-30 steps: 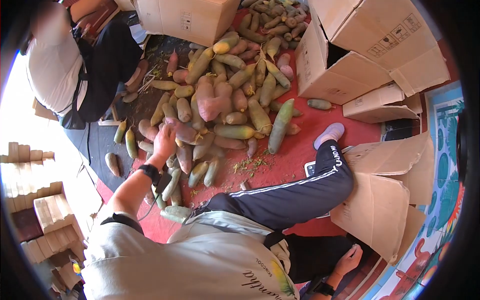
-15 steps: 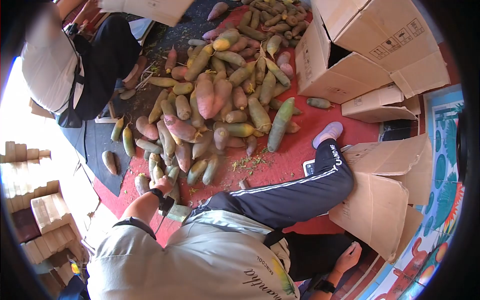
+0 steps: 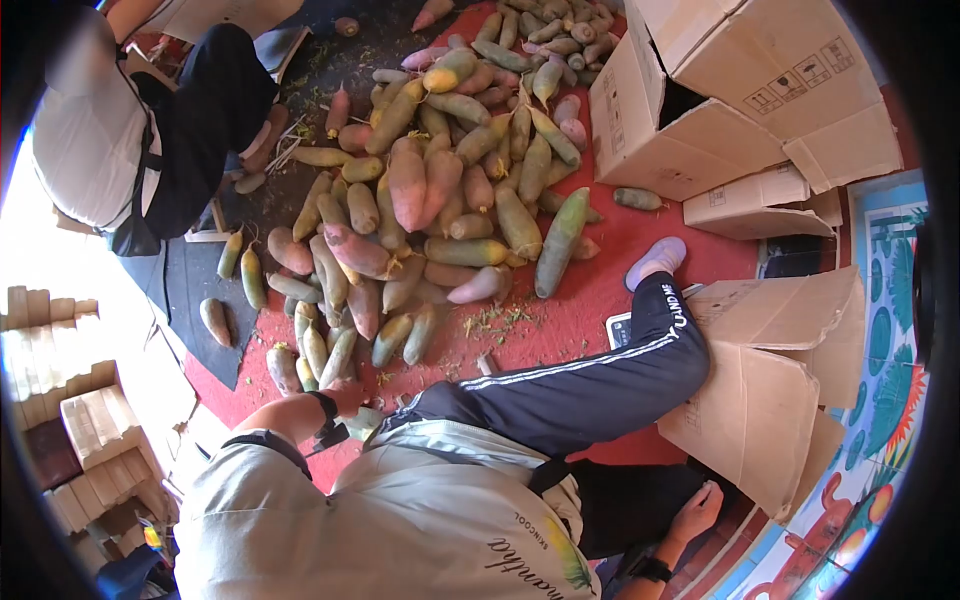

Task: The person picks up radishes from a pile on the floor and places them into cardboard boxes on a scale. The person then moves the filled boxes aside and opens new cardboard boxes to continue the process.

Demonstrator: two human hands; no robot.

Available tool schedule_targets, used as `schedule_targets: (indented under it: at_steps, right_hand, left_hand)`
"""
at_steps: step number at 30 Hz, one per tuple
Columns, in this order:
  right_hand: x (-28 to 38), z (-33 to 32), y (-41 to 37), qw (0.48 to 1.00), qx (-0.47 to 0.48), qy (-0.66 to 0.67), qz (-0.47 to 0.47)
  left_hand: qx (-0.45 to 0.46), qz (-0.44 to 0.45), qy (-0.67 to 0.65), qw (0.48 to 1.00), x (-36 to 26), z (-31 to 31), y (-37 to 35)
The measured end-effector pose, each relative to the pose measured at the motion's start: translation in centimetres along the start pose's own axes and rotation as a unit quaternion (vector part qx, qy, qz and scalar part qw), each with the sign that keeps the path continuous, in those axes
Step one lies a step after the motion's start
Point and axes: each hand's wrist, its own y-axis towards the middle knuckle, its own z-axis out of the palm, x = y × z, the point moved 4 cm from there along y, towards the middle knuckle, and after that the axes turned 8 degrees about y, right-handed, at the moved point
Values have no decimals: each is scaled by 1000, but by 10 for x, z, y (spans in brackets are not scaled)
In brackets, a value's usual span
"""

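Observation:
My left hand (image 3: pixel 346 394) is low at the near edge of a heap of radishes (image 3: pixel 440 185), beside a pale green radish (image 3: pixel 362 422) partly covered by my arm and clothing. Its fingers are blurred and mostly hidden, so I cannot tell if they grip anything. Just beyond it lie slim green radishes (image 3: pixel 338 358). Resting over my dark-trousered knee, my right hand (image 3: pixel 697 512) has its fingers curled in with nothing visible in them. A large green radish (image 3: pixel 562 243) leans at the heap's right side, and a pink one (image 3: pixel 480 286) lies at its front.
Open cardboard boxes (image 3: pixel 740 410) stand on the right, with more boxes (image 3: pixel 690 150) behind. Another person (image 3: pixel 100 150) sits at upper left beside a dark mat (image 3: pixel 200 275). Leaf scraps (image 3: pixel 500 325) litter the red floor covering (image 3: pixel 560 355). Stacked wooden blocks (image 3: pixel 100 425) are at left.
My left hand has moved back and right, from over the slim radishes toward my body. A pink radish now lies at the heap's front. The cardboard near the other person has shifted left.

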Motion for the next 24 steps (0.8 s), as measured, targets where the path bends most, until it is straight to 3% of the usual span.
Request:
schedule_targets:
  at_steps: [4, 6, 8, 12, 14, 15, 16, 17, 19, 20, 22, 23, 24]
  right_hand:
    - [-1, -1, 0, 1000, 1, -4, 4]
    - [0, -1, 1, 1000, -4, 0, 6]
    - [-4, 1, 1, 1000, -7, -3, 2]
    - [-1, 1, 2, 1000, -5, -17, -1]
    - [-1, 1, 3, 1000, -6, -20, -3]
    - [-1, 1, 3, 1000, -5, -20, -5]
    - [-1, 0, 2, 1000, -7, -21, -6]
    - [-2, 1, 2, 1000, -7, -25, -3]
    - [-5, 2, -1, 1000, -9, -28, 0]
    - [-9, 3, -2, 999, -7, -38, -1]
    - [-9, 3, -3, 999, -6, -48, -2]
    - [-10, 3, -4, 999, -5, -43, -2]
    - [-10, 1, -5, 999, -3, -41, 0]
  left_hand:
    - [63, -48, -32, 996, -20, -6, -24]
    - [1, -15, 53, 998, -24, -7, -25]
    - [-19, 1, 30, 999, -28, 3, -11]
    - [-61, 86, -49, 993, -33, 108, 79]
    - [-104, 75, -18, 992, -47, 27, 23]
    - [-23, 52, -91, 994, -47, 12, 15]
    - [59, 30, -163, 984, -46, 11, 12]
    - [57, 30, -163, 985, -46, 13, 12]
    - [13, 50, 15, 999, -48, 20, 14]
    - [11, 50, 15, 999, -50, 32, 20]
    - [-34, -49, -71, 996, -46, 39, 27]
    - [31, -69, -111, 991, -45, 45, 28]
    - [30, -67, -109, 991, -46, 34, 20]
